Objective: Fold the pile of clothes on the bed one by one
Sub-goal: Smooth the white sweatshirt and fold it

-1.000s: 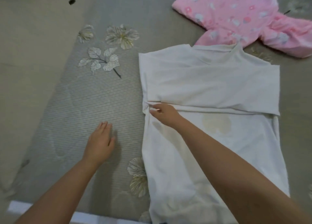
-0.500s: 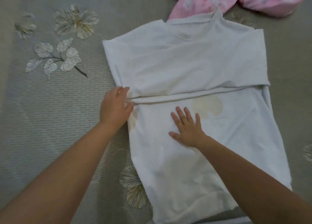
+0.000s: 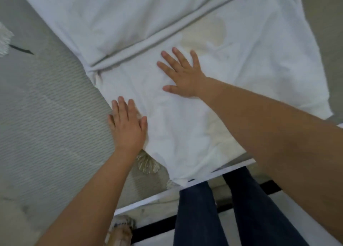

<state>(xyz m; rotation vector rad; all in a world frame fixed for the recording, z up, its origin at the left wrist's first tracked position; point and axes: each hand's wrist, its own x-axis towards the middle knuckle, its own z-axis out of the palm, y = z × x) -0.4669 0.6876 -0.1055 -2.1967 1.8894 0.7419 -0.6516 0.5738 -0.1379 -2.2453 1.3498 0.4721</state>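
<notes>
No readable text or labels; the white shirt (image 3: 213, 125) perhaps bears a faint print.

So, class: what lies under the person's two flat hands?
Both the left hand and right hand rest on the white shirt, spread on the grey bedcover. Whatever the shirt covers is hidden.

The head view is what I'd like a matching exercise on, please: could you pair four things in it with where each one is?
Things:
1. left hand
2. right hand
3. yellowish patch
4. folded sleeve band

Places:
A. flat on the white shirt's middle, fingers spread
B. just beyond the right hand's fingertips
C. flat on the shirt's left edge, beside the bedspread
D. running diagonally across the shirt

Pairs: 1-C, 2-A, 3-B, 4-D
</notes>
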